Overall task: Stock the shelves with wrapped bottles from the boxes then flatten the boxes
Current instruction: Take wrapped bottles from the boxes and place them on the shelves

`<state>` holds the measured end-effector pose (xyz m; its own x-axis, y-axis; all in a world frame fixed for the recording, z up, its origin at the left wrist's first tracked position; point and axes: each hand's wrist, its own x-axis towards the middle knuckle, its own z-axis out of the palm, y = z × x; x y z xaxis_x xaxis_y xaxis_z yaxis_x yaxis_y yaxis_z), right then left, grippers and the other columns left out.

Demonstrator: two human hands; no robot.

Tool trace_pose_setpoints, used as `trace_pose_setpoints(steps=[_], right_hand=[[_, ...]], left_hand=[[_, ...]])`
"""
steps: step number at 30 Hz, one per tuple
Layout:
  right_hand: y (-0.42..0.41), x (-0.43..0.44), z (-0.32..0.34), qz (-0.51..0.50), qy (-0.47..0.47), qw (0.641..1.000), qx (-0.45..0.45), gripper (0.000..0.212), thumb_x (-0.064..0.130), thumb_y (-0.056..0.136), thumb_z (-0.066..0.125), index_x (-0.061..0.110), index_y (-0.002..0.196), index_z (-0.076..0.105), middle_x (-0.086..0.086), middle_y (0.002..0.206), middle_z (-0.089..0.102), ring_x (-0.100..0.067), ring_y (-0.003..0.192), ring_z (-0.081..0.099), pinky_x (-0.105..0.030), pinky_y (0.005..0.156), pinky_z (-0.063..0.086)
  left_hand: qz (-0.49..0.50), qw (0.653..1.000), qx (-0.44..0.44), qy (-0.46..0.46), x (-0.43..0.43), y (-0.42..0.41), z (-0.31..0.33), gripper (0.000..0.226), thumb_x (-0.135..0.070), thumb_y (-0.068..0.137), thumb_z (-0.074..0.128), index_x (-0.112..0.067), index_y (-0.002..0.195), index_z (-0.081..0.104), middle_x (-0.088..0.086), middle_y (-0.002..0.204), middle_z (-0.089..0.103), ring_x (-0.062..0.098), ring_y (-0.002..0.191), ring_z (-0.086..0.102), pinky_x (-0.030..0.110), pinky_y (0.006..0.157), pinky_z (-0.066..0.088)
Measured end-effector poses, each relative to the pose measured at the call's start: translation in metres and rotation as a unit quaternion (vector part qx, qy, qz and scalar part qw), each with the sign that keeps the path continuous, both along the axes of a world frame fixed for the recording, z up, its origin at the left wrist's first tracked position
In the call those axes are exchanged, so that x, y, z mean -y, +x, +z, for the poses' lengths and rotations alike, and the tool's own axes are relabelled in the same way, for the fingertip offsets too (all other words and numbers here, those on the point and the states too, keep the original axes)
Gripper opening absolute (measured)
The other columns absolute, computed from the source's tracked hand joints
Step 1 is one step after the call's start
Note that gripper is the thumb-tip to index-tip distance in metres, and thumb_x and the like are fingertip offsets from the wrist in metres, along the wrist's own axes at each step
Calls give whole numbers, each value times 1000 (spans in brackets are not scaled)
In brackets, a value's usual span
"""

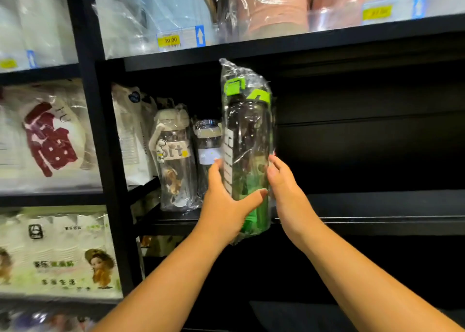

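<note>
Bottle (pixel 247 135), green and plastic-wrapped, is upright at the front edge of the black shelf (pixel 377 222). Left hand (pixel 226 206) grips its lower part, thumb across the front; right hand (pixel 284 188) curls its fingers round the right side. Two clear bottles (pixel 173 155) stand just to its left.

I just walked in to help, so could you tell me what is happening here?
A person grips a wrapped green bottle upright with left hand and right hand at the front edge of the black shelf, not yet set down. Two wrapped clear bottles stand on the shelf to its left.
</note>
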<state>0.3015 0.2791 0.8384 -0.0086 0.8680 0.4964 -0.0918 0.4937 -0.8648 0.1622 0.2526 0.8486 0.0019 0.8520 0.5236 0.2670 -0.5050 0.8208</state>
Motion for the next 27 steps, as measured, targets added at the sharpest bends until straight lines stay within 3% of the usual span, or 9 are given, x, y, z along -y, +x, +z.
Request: trace_pose_setpoints(steps=[2, 5, 8, 12, 15, 17, 20, 23, 27], right_hand=[[10, 9, 6, 4, 1, 1000, 11, 102, 79, 66, 56, 31, 151, 29, 11, 146, 47, -7, 131, 48, -38, 112, 38], [28, 18, 14, -26, 20, 999, 21, 87, 73, 70, 64, 32, 140, 35, 14, 133, 55, 1, 115, 59, -27, 95, 49], [48, 22, 17, -61, 26, 998, 16, 80, 64, 66, 62, 34, 136, 37, 18, 126, 57, 5, 108, 60, -22, 86, 50], [67, 16, 15, -130, 21, 991, 3, 79, 63, 75, 70, 26, 139, 41, 11, 126, 60, -6, 114, 61, -39, 101, 50], [78, 4, 12, -196, 22, 980, -3, 71, 51, 85, 68, 21, 142, 39, 5, 134, 56, -11, 120, 57, -41, 106, 45], [86, -6, 9, -246, 23, 969, 11, 76, 50, 85, 68, 19, 146, 34, 3, 141, 51, -14, 126, 52, -38, 108, 41], [90, -20, 2, -297, 30, 954, 36, 78, 46, 86, 69, 18, 148, 30, 7, 140, 43, -11, 129, 44, -28, 103, 36], [85, -34, -6, -338, 54, 938, 53, 80, 42, 85, 72, 18, 148, 29, 4, 138, 39, -9, 124, 40, -22, 98, 31], [73, -54, -14, -370, 69, 921, 99, 85, 48, 82, 74, 21, 148, 28, 3, 139, 36, -19, 130, 38, -31, 104, 35]], left_hand=[[-45, 999, -1, -1, -3, 14, 0, 75, -27, 84, 78, -38, 133, 22, -36, 115, 42, -37, 89, 44, -3, 75, 38], [-131, 989, 62, -33, -10, 32, 2, 65, -48, 86, 66, -40, 140, 30, -18, 130, 56, -3, 117, 57, 27, 105, 44], [-175, 978, 101, -51, -13, 49, 8, 52, -65, 88, 51, -42, 134, 45, -11, 135, 57, 10, 127, 54, 45, 113, 39], [-185, 979, 79, -27, -19, 63, 12, 40, -74, 86, 39, -51, 114, 55, -22, 129, 55, 8, 129, 51, 42, 115, 37], [-126, 992, 1, 20, -35, 60, 7, 27, -53, 100, 45, -43, 123, 54, -16, 134, 51, -3, 121, 49, 27, 108, 40], [-39, 992, -89, 74, -49, 54, -3, 21, -38, 100, 53, -37, 120, 52, -13, 128, 51, 1, 116, 52, 22, 100, 41], [55, 959, -232, 151, -68, 42, -26, 29, -41, 94, 57, -28, 120, 57, -10, 120, 53, 13, 114, 53, 30, 95, 43], [79, 933, -317, 149, -79, 32, -42, 32, -40, 95, 58, -25, 123, 58, -8, 123, 52, 16, 115, 51, 32, 92, 43], [128, 905, -374, 157, -83, 32, -54, 33, -42, 97, 53, -27, 126, 56, -10, 123, 50, 14, 117, 46, 27, 83, 41]])
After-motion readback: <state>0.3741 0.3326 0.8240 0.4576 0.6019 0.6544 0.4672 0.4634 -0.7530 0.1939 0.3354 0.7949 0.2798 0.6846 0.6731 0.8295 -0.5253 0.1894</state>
